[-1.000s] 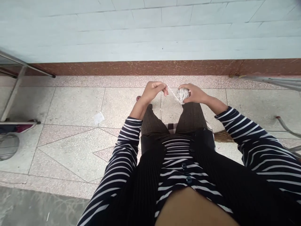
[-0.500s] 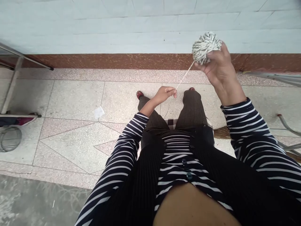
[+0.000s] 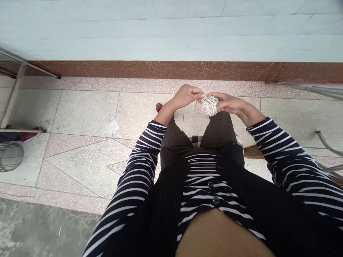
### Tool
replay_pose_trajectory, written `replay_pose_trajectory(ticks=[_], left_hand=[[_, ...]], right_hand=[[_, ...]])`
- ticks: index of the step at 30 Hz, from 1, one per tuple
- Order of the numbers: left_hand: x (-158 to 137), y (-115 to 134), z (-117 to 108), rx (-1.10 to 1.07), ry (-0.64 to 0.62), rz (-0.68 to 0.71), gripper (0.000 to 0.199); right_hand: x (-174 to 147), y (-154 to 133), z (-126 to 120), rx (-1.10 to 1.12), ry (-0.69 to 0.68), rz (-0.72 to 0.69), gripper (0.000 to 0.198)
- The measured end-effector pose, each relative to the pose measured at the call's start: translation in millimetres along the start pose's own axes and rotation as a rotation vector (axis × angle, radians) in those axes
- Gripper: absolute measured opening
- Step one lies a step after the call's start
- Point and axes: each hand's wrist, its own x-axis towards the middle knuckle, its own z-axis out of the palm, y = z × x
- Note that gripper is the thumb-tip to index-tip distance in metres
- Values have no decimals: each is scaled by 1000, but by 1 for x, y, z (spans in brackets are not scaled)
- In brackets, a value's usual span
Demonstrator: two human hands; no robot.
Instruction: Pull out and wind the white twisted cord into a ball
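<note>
A ball of whitish cord (image 3: 208, 106) hangs in the air above my knees. My right hand (image 3: 232, 105) grips it from the right, with thumb and fingers around its side. On the other side, my left hand (image 3: 189, 96) is closed in a pinch at the ball's upper left edge. The cord's strand runs to that pinch, though the fingers mostly hide it there. Below the hands are my legs in dark trousers (image 3: 221, 130).
A pale tiled wall (image 3: 160, 39) with a brown base strip (image 3: 120, 69) stands ahead. Metal-legged furniture (image 3: 16, 92), a wire basket (image 3: 11, 157) and someone's shoe (image 3: 29, 135) are at left. White paper (image 3: 113, 127) lies on the floor. A straw broom (image 3: 252, 152) and metal tubing (image 3: 325, 141) are right.
My right hand has brought the cord ball down and left from near the wall base to my left hand. The taut strand between the hands has shortened. My left hand rose slightly.
</note>
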Motion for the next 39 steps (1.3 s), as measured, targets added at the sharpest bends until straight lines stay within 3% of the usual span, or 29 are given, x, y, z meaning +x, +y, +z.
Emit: replay_pose_trajectory(ticks=[3, 9, 14, 19, 25, 29, 31, 33, 37, 38, 39], left_hand=[[2, -5, 5, 22, -34, 51, 25], [11, -25, 9, 64, 131, 109, 28], [12, -26, 5, 131, 128, 106, 31], [10, -26, 6, 223, 151, 73, 18], [-3, -55, 17, 168, 59, -43, 23], [-15, -63, 31, 63, -13, -151, 23], [-23, -58, 38, 12, -74, -165, 25], [-32, -45, 41, -55, -127, -140, 29], [-43, -12, 33, -112, -159, -77, 35], [-42, -5, 28, -99, -142, -67, 34], [-39, 0, 22, -75, -111, -59, 33]], right_hand=[[-5, 0, -6, 148, -109, -40, 59], [-8, -3, -4, 235, -76, -215, 62], [-13, -12, 1, 232, -130, -266, 65], [-22, -26, 7, 170, -4, -272, 72], [-38, -65, 23, 110, 208, -325, 78], [-42, -93, 18, 126, 218, -467, 75], [-37, -98, 5, 58, 210, -543, 72], [-26, -93, -11, -94, 299, -571, 69], [-1, -62, -26, -548, 731, -429, 75], [2, -52, -23, -651, 731, -388, 75], [3, -42, -18, -732, 636, -358, 75]])
